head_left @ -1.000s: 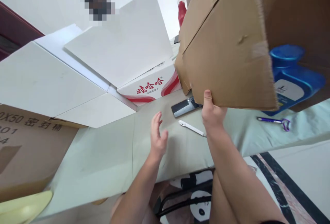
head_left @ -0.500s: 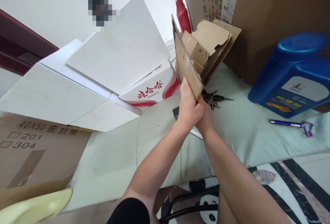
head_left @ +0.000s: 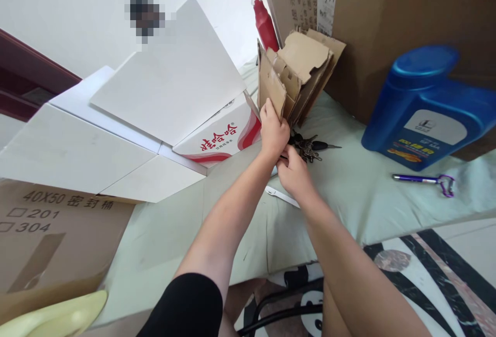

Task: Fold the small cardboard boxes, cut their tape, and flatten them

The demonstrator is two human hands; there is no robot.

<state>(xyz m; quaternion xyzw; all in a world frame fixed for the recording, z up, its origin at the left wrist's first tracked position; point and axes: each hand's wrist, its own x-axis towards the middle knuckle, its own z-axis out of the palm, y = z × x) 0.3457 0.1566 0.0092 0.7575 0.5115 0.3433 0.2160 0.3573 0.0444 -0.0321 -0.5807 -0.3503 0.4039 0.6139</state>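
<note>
With the cardboard (head_left: 306,52) as the dial's centre, the left hand (head_left: 275,131) grips its near edge at 7 o'clock and the right hand (head_left: 295,170) is at 6. The bottle (head_left: 266,26) stands behind at 11, the rear box (head_left: 387,6) at 2, the jug (head_left: 420,99) at 3, with the pen (head_left: 416,178) before it at 4. On the cloth (head_left: 170,233), the keys (head_left: 309,147) lie between 5 and 6, the tool (head_left: 282,196) at 6; the carton (head_left: 227,138) sits at 8
</note>
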